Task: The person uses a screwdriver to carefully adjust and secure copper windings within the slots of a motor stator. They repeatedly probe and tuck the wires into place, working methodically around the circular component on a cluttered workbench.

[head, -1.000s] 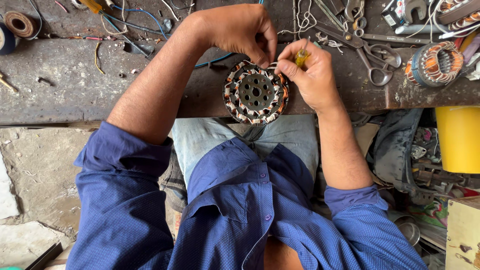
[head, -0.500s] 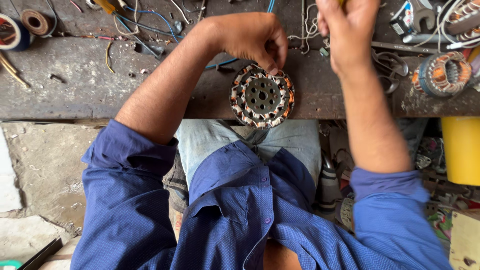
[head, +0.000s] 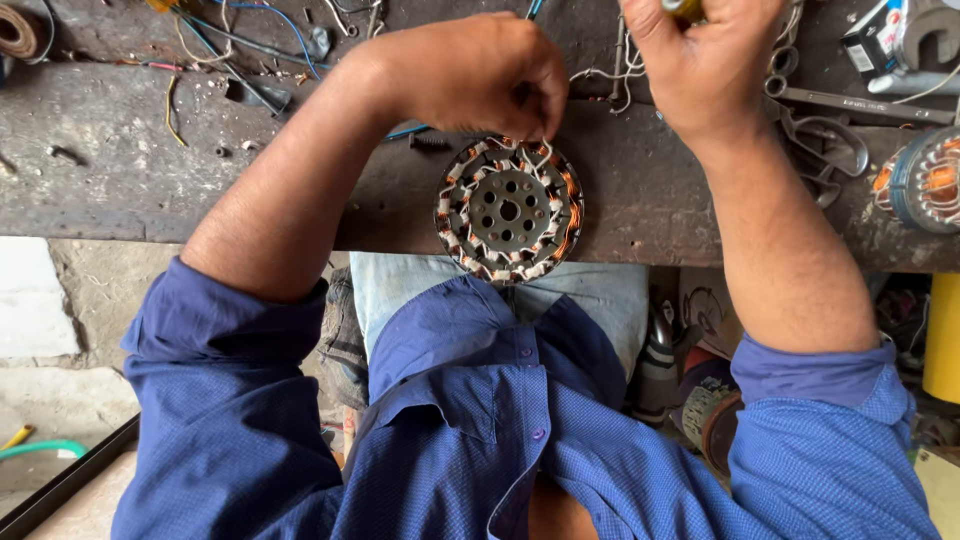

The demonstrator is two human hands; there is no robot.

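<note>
Here the stator (head: 509, 211) lies at the bench (head: 150, 180) edge, most coils wound and laced. Left hand (head: 480, 75) pinches thread at its 1 o'clock slot; right hand (head: 705, 55), fisted, grips a yellow tool (head: 683, 9).

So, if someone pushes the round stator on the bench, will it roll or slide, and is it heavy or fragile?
The stator lies flat on the bench, so it would probably slide, not roll. Its steel core and copper coils suggest it is heavy for its size. The thin windings and white ties under the left hand look easy to damage, so pushing on the core seems safer.
</note>
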